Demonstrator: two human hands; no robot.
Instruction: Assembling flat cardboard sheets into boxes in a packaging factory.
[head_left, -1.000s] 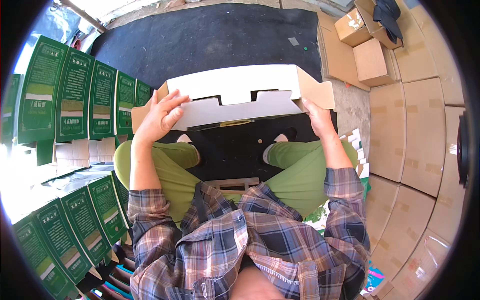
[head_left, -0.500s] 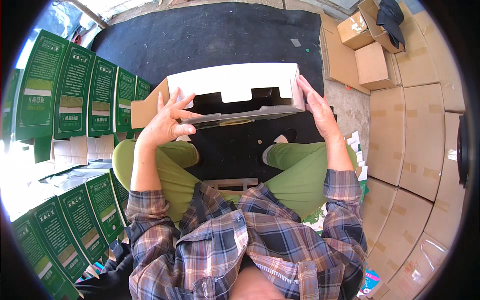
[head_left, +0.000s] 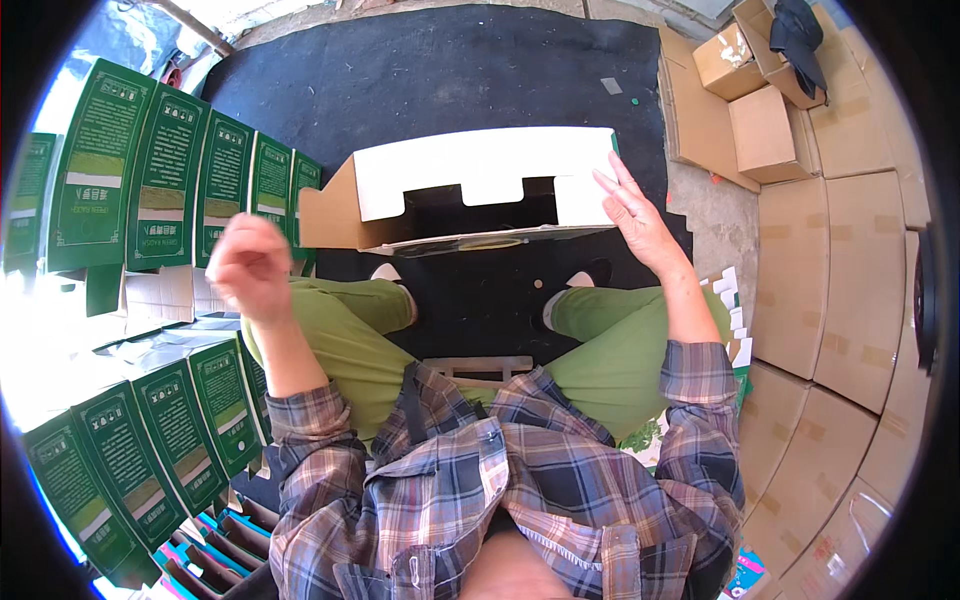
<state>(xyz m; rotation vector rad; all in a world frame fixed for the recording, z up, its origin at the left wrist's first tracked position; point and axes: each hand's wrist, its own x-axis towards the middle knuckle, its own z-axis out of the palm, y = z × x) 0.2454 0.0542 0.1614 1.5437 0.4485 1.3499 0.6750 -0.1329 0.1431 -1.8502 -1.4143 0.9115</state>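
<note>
In front of my knees is a partly folded carton (head_left: 487,150), with a white panel and notched flaps turned toward me and a dark hollow inside. A bare brown flap (head_left: 330,215) sticks out from its left end. At the carton's right end my right hand (head_left: 645,230) lies with its fingers stretched out and touching the edge. My left hand (head_left: 250,268) is apart from the carton, above my left knee and near the green cartons (head_left: 170,180). Motion smears its fingers, which look curled; I cannot see anything in them.
More green cartons (head_left: 175,430) stand in a row at the lower left. Brown boxes (head_left: 790,260) form a wall on the right, with opened boxes (head_left: 765,130) at the far right. A black mat (head_left: 450,70) covers the floor ahead. Colourful packages (head_left: 215,550) lie at the lower left.
My left hand has let go of the carton's left side and moved left and toward me. My right hand stays at the right end. The whole scene shifts slightly right in view.
</note>
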